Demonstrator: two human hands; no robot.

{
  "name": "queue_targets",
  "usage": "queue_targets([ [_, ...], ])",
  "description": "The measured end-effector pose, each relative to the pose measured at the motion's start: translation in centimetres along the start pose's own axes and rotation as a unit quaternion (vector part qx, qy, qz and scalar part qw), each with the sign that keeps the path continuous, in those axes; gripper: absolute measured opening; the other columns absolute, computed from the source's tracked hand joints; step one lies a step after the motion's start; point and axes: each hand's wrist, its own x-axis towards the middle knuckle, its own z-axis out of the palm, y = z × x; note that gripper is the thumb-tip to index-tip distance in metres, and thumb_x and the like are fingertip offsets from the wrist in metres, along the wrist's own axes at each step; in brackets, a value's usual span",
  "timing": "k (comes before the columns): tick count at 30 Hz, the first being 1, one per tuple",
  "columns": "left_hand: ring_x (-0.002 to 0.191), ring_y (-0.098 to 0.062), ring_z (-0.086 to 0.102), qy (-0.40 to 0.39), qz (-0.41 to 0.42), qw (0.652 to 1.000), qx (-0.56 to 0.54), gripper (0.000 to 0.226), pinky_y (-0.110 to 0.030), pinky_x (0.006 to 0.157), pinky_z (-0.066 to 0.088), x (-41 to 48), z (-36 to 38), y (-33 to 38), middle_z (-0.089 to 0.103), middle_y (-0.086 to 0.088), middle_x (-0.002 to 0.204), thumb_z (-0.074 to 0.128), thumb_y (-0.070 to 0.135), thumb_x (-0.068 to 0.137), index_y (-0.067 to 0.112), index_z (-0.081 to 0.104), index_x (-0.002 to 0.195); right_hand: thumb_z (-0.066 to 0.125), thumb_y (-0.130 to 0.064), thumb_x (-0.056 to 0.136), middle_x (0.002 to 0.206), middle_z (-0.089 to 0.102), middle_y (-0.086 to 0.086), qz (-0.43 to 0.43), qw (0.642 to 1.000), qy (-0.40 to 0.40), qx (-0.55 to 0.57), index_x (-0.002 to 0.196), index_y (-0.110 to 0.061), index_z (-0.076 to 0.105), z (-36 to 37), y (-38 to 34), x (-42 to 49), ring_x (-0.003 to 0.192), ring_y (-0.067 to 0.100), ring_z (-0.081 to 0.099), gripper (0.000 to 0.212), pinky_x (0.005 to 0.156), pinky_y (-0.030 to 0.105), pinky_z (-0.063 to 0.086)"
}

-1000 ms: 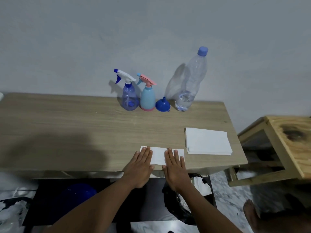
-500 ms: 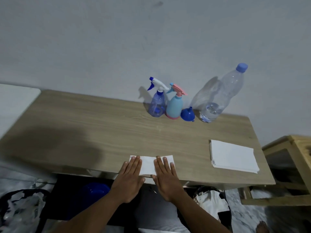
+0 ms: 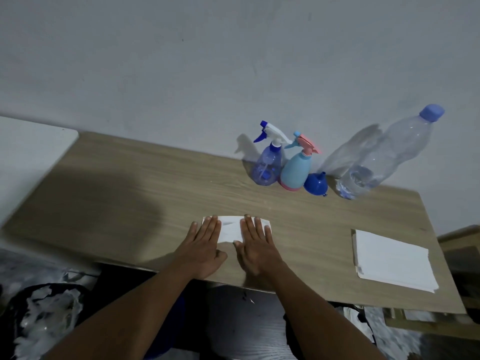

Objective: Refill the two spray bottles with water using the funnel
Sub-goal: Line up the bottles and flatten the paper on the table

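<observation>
Fingers (image 3: pixel 207 227), left hand (image 3: pixel 201 249): straight, held together, pressed flat on a white sheet (image 3: pixel 230 229); nothing grasped.
Fingers (image 3: pixel 250 227), right hand (image 3: pixel 255 249): likewise straight and flat on the same sheet, thumb out to the side; nothing grasped.
Both forearms reach in from the lower edge of the view, palms down, hands side by side and slightly apart.

Hidden or unclear: the hands cover the sheet's near part and most of both its ends. The space under the desk (image 3: pixel 130 190) is dark, its contents unreadable. A dark bag (image 3: pixel 44 315) of crumpled pale material at lower left is blurred. A wooden piece (image 3: pixel 462 240) at far right is cut off by the frame.

Edges and room: the hands lie near the desk's front edge. A broad stretch of wood, partly in shadow, lies to their left; more wood separates them from the back row.

Back row, against the wall, close together: clear blue spray bottle (image 3: pixel 267 167); light-blue spray bottle (image 3: pixel 296 172) with pink trigger, just beside it; blue funnel (image 3: pixel 315 184), mouth down; capped water bottle (image 3: pixel 376 162), a little water in its base.

Right front: white stack (image 3: pixel 392 261), near the desk's right edge, well apart from the hands.
</observation>
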Motion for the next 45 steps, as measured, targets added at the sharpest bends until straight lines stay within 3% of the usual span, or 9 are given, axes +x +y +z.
queue_targets([
  [4, 0.151, -0.019, -0.017, -0.008, -0.005, 1.0, 0.01, 0.091, -0.049, 0.122, -0.009, 2.9, -1.1, -1.1, -0.019, -0.005, 0.164, -0.002, 0.056, 0.077, 0.01, -0.014, 0.155, 0.019, -0.048, 0.105, 0.167, -0.011, 0.003, 0.005, 1.0, -0.004, 0.007, 0.159, -0.014, -0.003, -0.9, 0.5, 3.1, 0.153, 0.022, -0.016, 0.067, 0.125, 0.048, -0.005],
  [11, 0.151, -0.018, -0.017, -0.006, 0.005, 1.0, 0.011, 0.079, -0.053, 0.121, -0.011, 8.0, -3.0, -2.9, -0.017, -0.003, 0.165, 0.022, 0.052, 0.096, 0.012, -0.012, 0.155, 0.02, -0.046, 0.105, 0.168, -0.008, 0.005, 0.021, 1.0, 0.004, 0.017, 0.159, -0.013, 0.0, -2.8, 1.1, 7.8, 0.154, 0.025, -0.012, 0.066, 0.124, 0.048, -0.007],
  [14, 0.152, -0.015, -0.015, 0.001, 0.01, 1.0, 0.001, 0.077, -0.057, 0.119, -0.011, 8.8, -3.2, -3.4, -0.014, 0.0, 0.165, 0.02, 0.052, 0.095, 0.014, -0.009, 0.156, 0.02, -0.044, 0.106, 0.168, -0.007, 0.006, 0.013, 0.999, -0.004, 0.031, 0.159, -0.012, 0.001, -3.4, 1.4, 8.6, 0.154, 0.026, -0.011, 0.064, 0.124, 0.049, -0.005],
  [20, 0.149, -0.019, 0.027, 0.136, 0.057, 0.989, 0.021, 0.066, -0.064, 0.116, 0.011, 8.4, -2.3, -5.0, 0.028, -0.006, 0.161, 0.012, 0.044, 0.097, 0.013, 0.034, 0.151, 0.026, -0.039, 0.106, 0.164, 0.023, 0.009, -0.042, 0.995, 0.078, 0.034, 0.155, -0.013, 0.031, -2.7, 4.8, 7.1, 0.153, 0.027, 0.014, 0.055, 0.123, 0.048, 0.018],
  [24, 0.144, -0.016, 0.038, 0.159, 0.06, 0.985, 0.037, 0.054, -0.061, 0.115, 0.02, 8.0, -2.0, -5.0, 0.042, -0.004, 0.155, 0.028, 0.037, 0.099, 0.015, 0.047, 0.144, 0.037, -0.026, 0.105, 0.156, 0.04, 0.011, -0.051, 0.99, 0.126, 0.045, 0.147, -0.009, 0.046, -2.6, 4.5, 5.7, 0.148, 0.026, 0.03, 0.046, 0.125, 0.035, 0.015],
  [29, 0.142, -0.008, 0.039, 0.194, 0.024, 0.979, -0.066, 0.039, -0.053, 0.121, 0.009, 6.8, -1.0, -4.2, 0.048, 0.005, 0.149, 0.055, 0.031, 0.099, 0.023, 0.057, 0.137, 0.054, -0.015, 0.097, 0.136, 0.063, 0.009, -0.053, 0.976, 0.199, 0.069, 0.126, -0.01, 0.068, -2.1, 3.7, 3.5, 0.13, 0.024, 0.052, 0.032, 0.115, 0.034, 0.036],
  [34, 0.133, -0.004, 0.049, 0.219, -0.008, 0.972, -0.089, 0.027, -0.052, 0.12, 0.008, 4.9, 0.2, -2.7, 0.062, 0.009, 0.135, 0.064, 0.025, 0.094, 0.029, 0.07, 0.12, 0.062, -0.016, 0.091, 0.124, 0.07, -0.004, -0.021, 0.973, 0.218, 0.08, 0.11, -0.021, 0.075, -1.0, 3.9, 0.5, 0.115, 0.014, 0.06, 0.023, 0.088, 0.031, 0.057],
  [41, 0.135, 0.0, 0.045, 0.165, -0.055, 0.981, -0.085, 0.028, -0.048, 0.121, -0.003, 0.9, 1.2, 1.6, 0.056, 0.009, 0.141, 0.055, 0.037, 0.099, 0.033, 0.067, 0.124, 0.058, -0.019, 0.085, 0.11, 0.069, -0.01, -0.026, 0.978, 0.195, 0.074, 0.102, -0.026, 0.072, -0.5, 5.6, -4.1, 0.107, 0.011, 0.057, 0.023, 0.078, 0.026, 0.055],
  [45, 0.128, -0.01, 0.056, 0.188, -0.079, 0.964, -0.171, 0.023, -0.045, 0.122, 0.0, -1.9, 2.6, 6.7, 0.066, -0.001, 0.13, 0.063, 0.025, 0.095, 0.024, 0.073, 0.115, 0.057, -0.017, 0.083, 0.106, 0.068, -0.009, -0.051, 0.979, 0.173, 0.096, 0.102, -0.026, 0.069, -0.1, 8.5, -7.9, 0.105, 0.013, 0.056, 0.024, 0.074, 0.028, 0.055],
])
